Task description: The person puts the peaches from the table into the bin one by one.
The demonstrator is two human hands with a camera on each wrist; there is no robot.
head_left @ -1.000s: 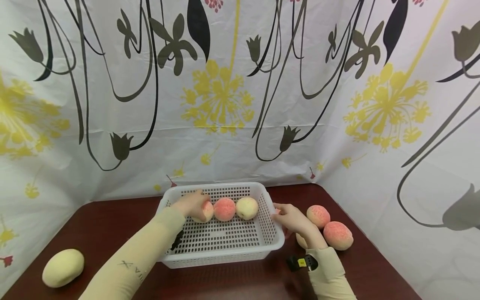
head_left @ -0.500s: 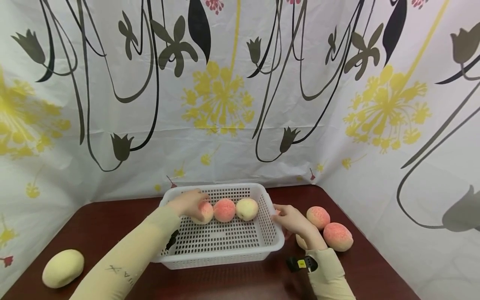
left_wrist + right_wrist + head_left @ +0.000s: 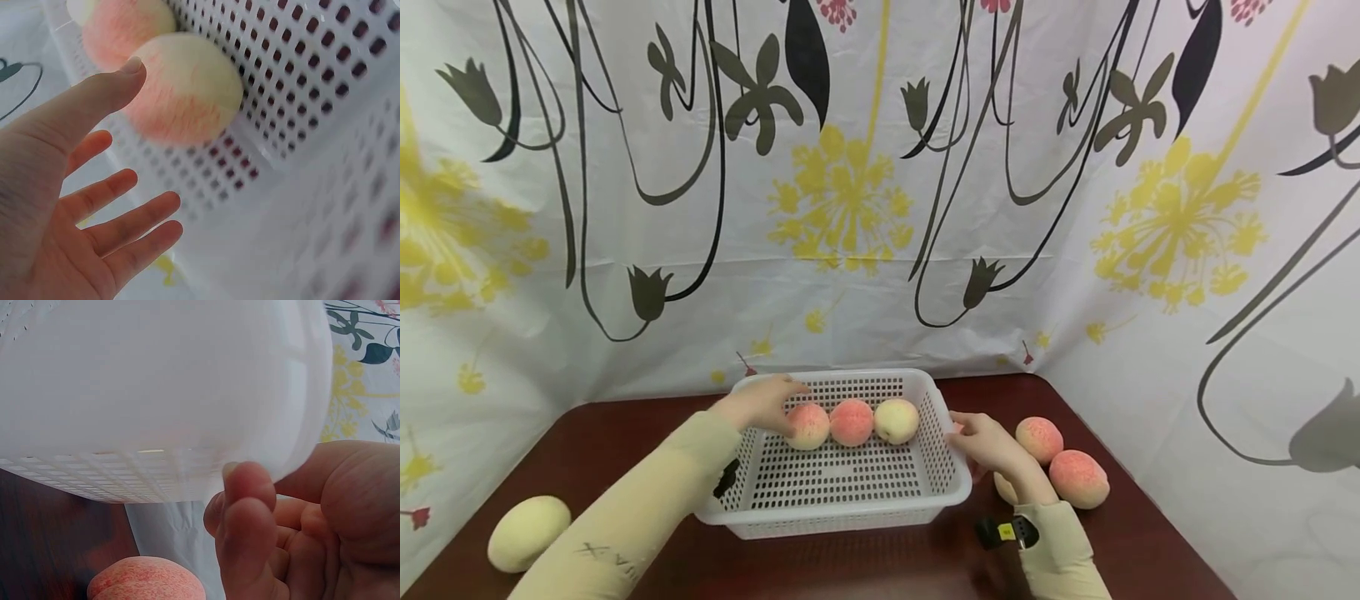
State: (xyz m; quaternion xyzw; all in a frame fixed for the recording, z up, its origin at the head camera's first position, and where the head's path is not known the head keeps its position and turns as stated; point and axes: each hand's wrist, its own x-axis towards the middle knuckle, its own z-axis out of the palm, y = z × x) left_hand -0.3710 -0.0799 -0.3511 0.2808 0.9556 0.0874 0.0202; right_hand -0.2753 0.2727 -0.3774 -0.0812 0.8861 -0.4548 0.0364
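Note:
In the head view a white perforated plastic basket (image 3: 842, 521) holds a row of three peaches along its back half: a pink-and-yellow peach (image 3: 810, 428) at left, a pinker peach (image 3: 852, 423) in the middle and a pale yellow peach (image 3: 897, 422) at right. My left hand (image 3: 765, 404) is over the basket's left end beside the left peach. The left wrist view shows its fingers spread, thumb tip overlapping that peach (image 3: 194, 94). At the basket's right end, my right hand (image 3: 988, 442) grips the rim; fingers (image 3: 250, 487) curl against the outer wall.
Right of the basket, two pink peaches (image 3: 1078, 479) lie on the dark red table (image 3: 850, 575), with a paler one (image 3: 1004, 490) partly hidden by the right hand. A pale yellow fruit (image 3: 529, 533) lies at far left. A patterned curtain (image 3: 842, 317) closes off the back.
My left hand has let go of the left peach and drawn back leftward, so more of the peach shows. The right hand has stayed at the basket's rim.

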